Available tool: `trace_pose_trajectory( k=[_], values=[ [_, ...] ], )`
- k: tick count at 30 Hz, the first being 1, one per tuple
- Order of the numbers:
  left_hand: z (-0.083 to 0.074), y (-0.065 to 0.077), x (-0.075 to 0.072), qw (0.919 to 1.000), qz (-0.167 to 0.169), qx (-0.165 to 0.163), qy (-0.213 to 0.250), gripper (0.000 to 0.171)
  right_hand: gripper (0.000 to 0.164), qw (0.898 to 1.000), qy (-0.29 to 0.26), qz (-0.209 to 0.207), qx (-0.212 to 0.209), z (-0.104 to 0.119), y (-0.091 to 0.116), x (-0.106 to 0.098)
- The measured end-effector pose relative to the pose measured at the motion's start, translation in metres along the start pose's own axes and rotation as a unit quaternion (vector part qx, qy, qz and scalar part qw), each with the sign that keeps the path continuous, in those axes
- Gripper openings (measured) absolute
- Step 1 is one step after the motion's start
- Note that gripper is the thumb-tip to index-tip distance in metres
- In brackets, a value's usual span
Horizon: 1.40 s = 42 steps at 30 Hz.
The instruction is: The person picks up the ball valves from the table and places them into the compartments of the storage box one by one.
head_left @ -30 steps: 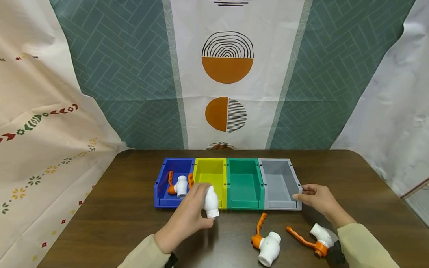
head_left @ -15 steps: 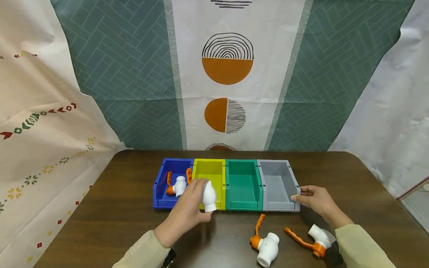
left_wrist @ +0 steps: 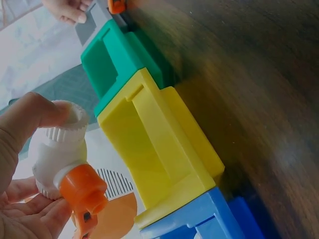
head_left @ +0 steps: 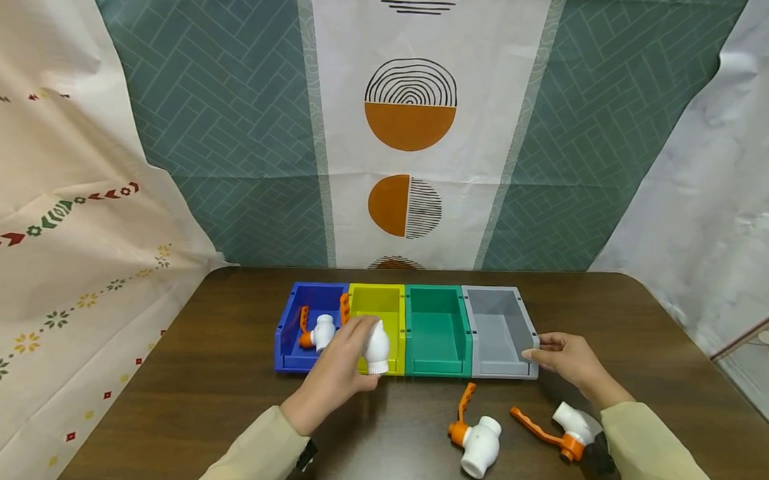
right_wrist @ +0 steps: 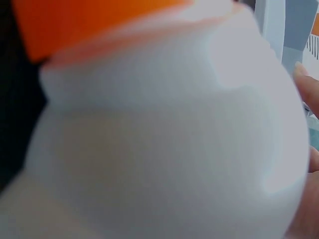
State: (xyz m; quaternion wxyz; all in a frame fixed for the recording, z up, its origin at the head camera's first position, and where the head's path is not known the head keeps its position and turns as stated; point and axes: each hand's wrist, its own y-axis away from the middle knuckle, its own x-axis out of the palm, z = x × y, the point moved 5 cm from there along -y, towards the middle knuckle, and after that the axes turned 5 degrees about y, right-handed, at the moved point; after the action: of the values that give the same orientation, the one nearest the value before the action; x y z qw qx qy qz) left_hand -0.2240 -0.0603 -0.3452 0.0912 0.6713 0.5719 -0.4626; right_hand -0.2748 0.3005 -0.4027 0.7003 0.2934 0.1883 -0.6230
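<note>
My left hand [head_left: 338, 365] holds a white ball valve [head_left: 377, 347] over the front of the yellow bin [head_left: 382, 296]. In the left wrist view, my thumb presses one threaded end of this valve [left_wrist: 62, 142], and my fingers support the other end. Its orange handle [left_wrist: 82, 199] points down and away there. On the far right, my right hand [head_left: 571, 361] pinches the side wall of the grey bin [head_left: 499, 370], thumb inside and fingers outside. Another ball valve [head_left: 322, 332] lies in the blue bin [head_left: 296, 365], partly hidden behind my left hand.
A green bin [head_left: 437, 367] stands between the yellow and grey ones, all in one row. Two more orange-handled valves lie on the dark wooden table [head_left: 403, 438]: one valve [head_left: 482, 447] front centre, another valve [head_left: 575, 425] beside my right forearm and large in the right wrist view.
My left hand has shifted slightly forward with the valve, closer over the yellow bin, and the valve has tilted a little. My right hand stays on the grey bin.
</note>
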Motion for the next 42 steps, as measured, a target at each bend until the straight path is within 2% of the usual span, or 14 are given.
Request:
trace_pose_trajectory(
  k=[7,14,21,32,42],
  values=[
    [0.002,-0.005,0.005,0.9999,0.001,-0.001,0.014,0.081,0.069,1.0,0.002,-0.006,0.002,-0.004,-0.001,0.0],
    [0.003,-0.012,0.008,0.9999,-0.005,0.01,0.001,0.079,0.069,1.0,0.008,-0.009,0.004,-0.004,-0.001,-0.001],
    [0.005,-0.019,0.013,1.0,-0.004,0.007,-0.005,0.078,0.07,1.0,0.015,-0.014,-0.006,-0.002,0.0,-0.004],
    [0.009,-0.025,0.018,0.9999,0.005,-0.015,0.0,0.079,0.069,1.0,0.009,-0.018,-0.005,-0.003,0.001,-0.002],
    [0.021,-0.027,0.021,0.999,0.019,-0.037,-0.015,0.08,0.069,1.0,0.018,-0.019,-0.004,-0.001,-0.002,-0.001]
  ],
)
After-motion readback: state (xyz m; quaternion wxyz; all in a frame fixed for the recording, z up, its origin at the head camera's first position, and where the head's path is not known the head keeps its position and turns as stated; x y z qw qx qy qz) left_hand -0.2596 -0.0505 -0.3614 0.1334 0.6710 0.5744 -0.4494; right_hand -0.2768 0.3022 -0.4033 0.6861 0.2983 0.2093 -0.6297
